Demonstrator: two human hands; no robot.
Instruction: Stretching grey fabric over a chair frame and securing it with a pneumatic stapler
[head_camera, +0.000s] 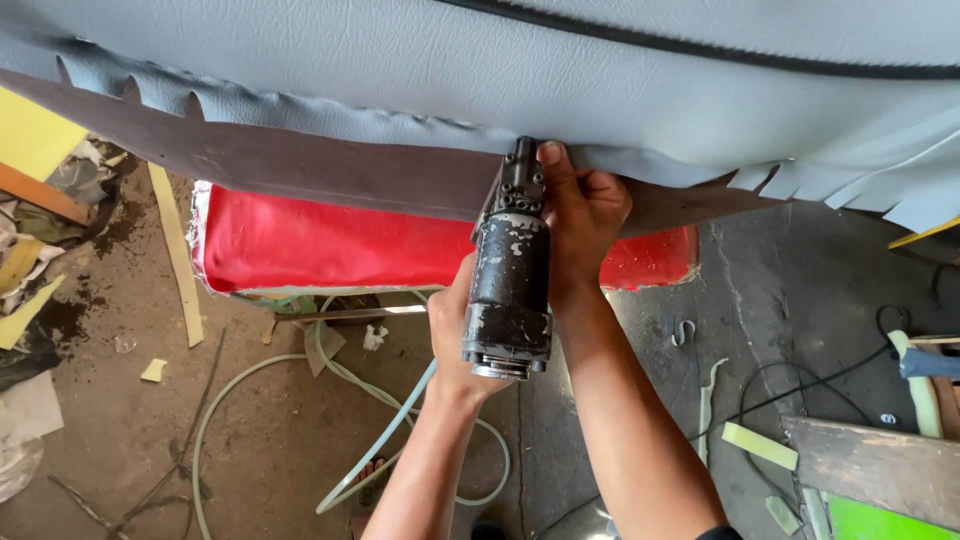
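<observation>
Right hand (583, 215) presses its thumb and fingers on the grey vinyl cover (560, 80), pinching the cover's edge against the brown board (330, 170) beside the tool's nose. Left hand (455, 330) grips the black staple gun (508, 290) from behind (its fingers are hidden by the body). The gun's long axis runs from 6 to 12 o'clock, nose at 12, touching the cover's edge. Both forearms rise from 6 o'clock. A pale hose (345, 375) loops across the floor below.
</observation>
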